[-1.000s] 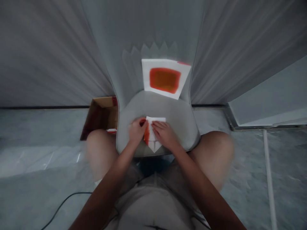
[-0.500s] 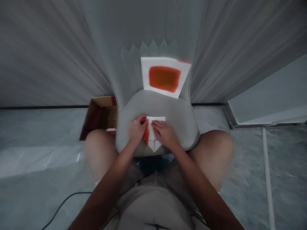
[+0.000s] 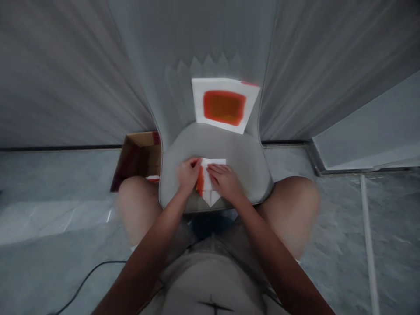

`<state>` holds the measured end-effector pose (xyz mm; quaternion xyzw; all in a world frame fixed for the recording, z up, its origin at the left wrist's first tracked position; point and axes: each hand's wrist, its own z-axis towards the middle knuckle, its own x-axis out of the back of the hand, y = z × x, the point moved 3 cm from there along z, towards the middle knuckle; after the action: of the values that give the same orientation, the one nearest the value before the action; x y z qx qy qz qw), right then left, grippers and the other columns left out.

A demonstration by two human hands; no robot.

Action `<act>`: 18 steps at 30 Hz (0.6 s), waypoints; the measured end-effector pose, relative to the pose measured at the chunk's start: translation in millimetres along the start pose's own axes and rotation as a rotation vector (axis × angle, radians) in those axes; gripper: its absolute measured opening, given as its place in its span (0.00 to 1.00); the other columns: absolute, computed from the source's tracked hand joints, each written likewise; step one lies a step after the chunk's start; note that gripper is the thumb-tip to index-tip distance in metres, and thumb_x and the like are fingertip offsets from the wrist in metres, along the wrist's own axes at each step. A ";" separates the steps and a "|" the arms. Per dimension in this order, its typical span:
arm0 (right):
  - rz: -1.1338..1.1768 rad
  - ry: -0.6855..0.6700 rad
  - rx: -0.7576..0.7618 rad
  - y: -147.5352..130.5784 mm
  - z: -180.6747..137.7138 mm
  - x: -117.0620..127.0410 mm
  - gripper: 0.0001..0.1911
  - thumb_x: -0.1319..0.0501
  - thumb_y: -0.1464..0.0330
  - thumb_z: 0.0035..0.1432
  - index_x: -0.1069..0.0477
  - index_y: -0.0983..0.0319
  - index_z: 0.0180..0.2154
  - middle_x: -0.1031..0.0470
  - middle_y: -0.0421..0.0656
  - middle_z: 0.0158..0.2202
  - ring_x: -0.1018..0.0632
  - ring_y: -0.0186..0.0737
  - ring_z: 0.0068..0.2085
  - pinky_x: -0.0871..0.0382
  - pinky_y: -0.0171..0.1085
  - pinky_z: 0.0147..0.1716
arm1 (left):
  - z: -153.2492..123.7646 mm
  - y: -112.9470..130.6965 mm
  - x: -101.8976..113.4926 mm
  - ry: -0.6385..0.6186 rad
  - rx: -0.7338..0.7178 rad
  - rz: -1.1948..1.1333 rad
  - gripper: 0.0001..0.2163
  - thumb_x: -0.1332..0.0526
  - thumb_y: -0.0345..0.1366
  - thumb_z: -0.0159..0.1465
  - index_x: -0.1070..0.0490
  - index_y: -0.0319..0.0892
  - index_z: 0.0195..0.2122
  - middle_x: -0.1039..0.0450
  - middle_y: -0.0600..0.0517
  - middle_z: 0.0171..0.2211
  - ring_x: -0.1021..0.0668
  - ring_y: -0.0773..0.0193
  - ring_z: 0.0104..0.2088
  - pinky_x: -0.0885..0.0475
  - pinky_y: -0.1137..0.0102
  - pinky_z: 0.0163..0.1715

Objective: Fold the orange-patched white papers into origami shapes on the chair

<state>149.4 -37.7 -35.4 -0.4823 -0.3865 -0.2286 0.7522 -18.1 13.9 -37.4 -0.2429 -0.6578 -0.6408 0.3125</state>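
Observation:
A folded sheet of paper [image 3: 207,183], white with a red-orange strip along its left side, lies on the front of the grey chair seat [image 3: 177,153]. Its near end comes to a point towards me. My left hand [image 3: 189,175] pinches the paper's upper left edge between thumb and fingers. Across its right half, my right hand [image 3: 225,179] lies with fingers stretched out flat, pressing on the white face. The palm hides part of the paper's right side.
Against the chair's backrest leans a white sheet [image 3: 198,103] with a red-orange rectangle [image 3: 225,107]. An open cardboard box [image 3: 138,155] stands on the floor left of the chair. A black cable [image 3: 85,280] runs along the floor at lower left. My knees flank the seat.
The left thumb and fingers have drawn closer together at the paper's upper left edge. My right hand stays almost still on the sheet. The view has shifted very slightly.

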 end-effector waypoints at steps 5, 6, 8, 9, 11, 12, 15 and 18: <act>-0.007 -0.002 0.005 0.8 0.3 -0.6 0.19 0.46 0.71 0.73 0.23 0.62 0.59 0.24 0.48 0.63 0.26 0.46 0.65 0.36 0.50 0.67 | -0.2 2.8 5.1 -0.016 0.021 0.035 0.14 0.40 0.46 0.72 0.16 0.48 0.47 0.15 0.48 0.45 0.15 0.56 0.42 0.25 0.65 0.42; -0.008 0.000 0.007 0.9 0.3 -0.5 0.19 0.46 0.71 0.73 0.23 0.63 0.59 0.24 0.48 0.63 0.26 0.46 0.65 0.37 0.50 0.67 | -0.2 2.7 7.1 -0.044 0.012 0.050 0.13 0.39 0.45 0.72 0.16 0.48 0.47 0.15 0.48 0.45 0.15 0.56 0.42 0.24 0.65 0.43; -0.008 0.004 0.006 1.1 0.2 -0.5 0.19 0.46 0.71 0.74 0.23 0.64 0.59 0.24 0.48 0.63 0.26 0.47 0.65 0.37 0.50 0.67 | -0.6 1.1 11.4 -0.103 -0.005 0.068 0.12 0.36 0.44 0.70 0.17 0.48 0.49 0.15 0.48 0.44 0.15 0.56 0.43 0.24 0.65 0.44; -0.007 0.007 0.004 1.3 0.1 -0.6 0.19 0.46 0.71 0.74 0.23 0.64 0.59 0.24 0.48 0.63 0.26 0.46 0.65 0.37 0.50 0.67 | -1.3 -0.3 13.3 -0.127 -0.013 0.065 0.11 0.35 0.43 0.69 0.17 0.48 0.49 0.15 0.48 0.44 0.15 0.56 0.43 0.24 0.65 0.45; -0.001 0.015 -0.001 1.7 0.0 -0.9 0.19 0.45 0.70 0.73 0.23 0.62 0.58 0.24 0.48 0.63 0.25 0.46 0.65 0.36 0.50 0.67 | -3.8 -3.6 15.6 -0.153 -0.037 0.030 0.10 0.33 0.40 0.68 0.17 0.47 0.48 0.15 0.49 0.43 0.15 0.57 0.42 0.23 0.65 0.46; 0.003 0.019 -0.001 1.8 0.0 -1.1 0.18 0.45 0.70 0.73 0.23 0.61 0.58 0.24 0.48 0.63 0.25 0.46 0.64 0.36 0.50 0.66 | -5.6 -5.1 16.0 -0.150 -0.060 0.007 0.10 0.34 0.39 0.68 0.17 0.47 0.48 0.15 0.49 0.43 0.15 0.57 0.42 0.23 0.65 0.46; 0.017 0.033 -0.002 2.3 -0.1 -1.7 0.18 0.45 0.71 0.73 0.22 0.60 0.58 0.23 0.48 0.62 0.25 0.46 0.63 0.35 0.50 0.66 | -12.2 -7.7 15.0 -0.103 -0.165 -0.046 0.09 0.35 0.37 0.69 0.17 0.47 0.48 0.15 0.49 0.45 0.16 0.58 0.43 0.22 0.64 0.49; 0.025 0.046 -0.004 3.7 -0.6 -3.0 0.18 0.45 0.70 0.73 0.22 0.60 0.57 0.23 0.47 0.63 0.25 0.46 0.64 0.35 0.50 0.66 | -17.3 -8.8 12.5 -0.055 -0.244 -0.053 0.09 0.37 0.36 0.71 0.16 0.49 0.46 0.16 0.50 0.47 0.16 0.58 0.46 0.23 0.63 0.52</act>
<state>150.5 -36.7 -40.0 -0.4832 -0.3623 -0.2310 0.7628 -31.3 -4.9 -34.7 -0.2790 -0.5895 -0.7172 0.2455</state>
